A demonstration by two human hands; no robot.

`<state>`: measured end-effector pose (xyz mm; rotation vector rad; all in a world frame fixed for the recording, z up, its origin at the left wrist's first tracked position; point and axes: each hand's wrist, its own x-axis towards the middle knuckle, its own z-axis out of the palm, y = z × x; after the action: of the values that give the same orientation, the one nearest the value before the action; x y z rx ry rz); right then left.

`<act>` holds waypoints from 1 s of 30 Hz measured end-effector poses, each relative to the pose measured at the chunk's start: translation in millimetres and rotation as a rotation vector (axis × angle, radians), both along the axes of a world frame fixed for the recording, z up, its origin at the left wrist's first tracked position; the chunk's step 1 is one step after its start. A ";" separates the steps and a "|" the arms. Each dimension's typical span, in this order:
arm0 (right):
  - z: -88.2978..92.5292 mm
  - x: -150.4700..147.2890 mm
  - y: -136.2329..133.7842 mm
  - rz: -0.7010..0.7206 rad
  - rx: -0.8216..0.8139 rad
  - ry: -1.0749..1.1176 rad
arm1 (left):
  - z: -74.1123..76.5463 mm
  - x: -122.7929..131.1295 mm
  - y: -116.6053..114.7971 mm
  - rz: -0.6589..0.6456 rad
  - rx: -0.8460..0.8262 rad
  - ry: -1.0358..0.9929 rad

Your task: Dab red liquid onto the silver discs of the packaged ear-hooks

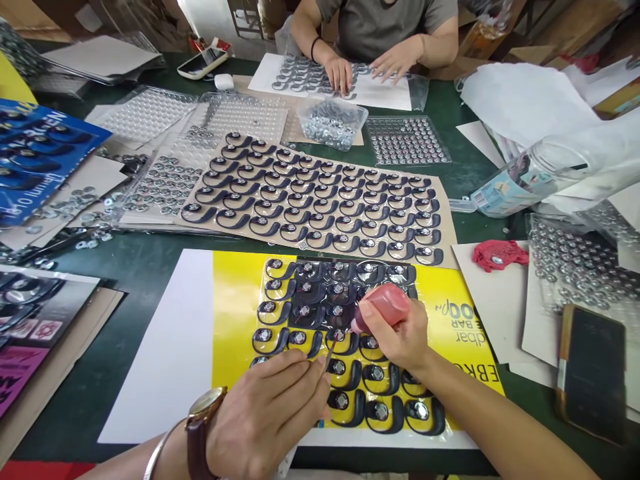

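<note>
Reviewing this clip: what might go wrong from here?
The right hand holds the pink bottle tipped over the dark curved pieces, so its contents might drip off target. The left hand sits close over nearby pieces and could nudge them. Its thin tool might scratch one.

Dark green table (135, 320): yellow-and-white sheet (235, 300), clear tray (385, 125); phone (593, 367) perhaps partly on card (540, 357).

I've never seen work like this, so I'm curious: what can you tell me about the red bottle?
The red bottle is rounded and translucent, apparently soft plastic, with a narrower pink nozzle. It tilts, nozzle down and leftward, over dark curved pieces, held in the person's right grip. Whether the nozzle touches one is unclear.
</note>
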<state>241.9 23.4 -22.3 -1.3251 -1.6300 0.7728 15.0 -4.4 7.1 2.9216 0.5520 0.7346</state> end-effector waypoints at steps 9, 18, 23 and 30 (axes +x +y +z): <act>-4.3 2.7 -3.5 -0.003 -0.051 0.093 | -4.3 -4.3 0.3 -0.003 -0.077 -0.019; -1.3 0.9 -1.7 0.069 -0.014 0.023 | -5.4 -6.0 6.3 0.025 -0.274 -0.114; -3.3 -1.2 -2.3 0.092 0.089 -0.050 | -7.5 -8.0 9.2 0.089 -0.447 -0.215; 9.1 9.7 0.4 0.087 -0.089 0.236 | -8.9 -8.9 9.0 0.095 -0.446 -0.233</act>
<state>251.5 23.8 -13.2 -1.1812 -1.4864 1.0245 6.1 4.6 -1.7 2.3786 0.7249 0.8236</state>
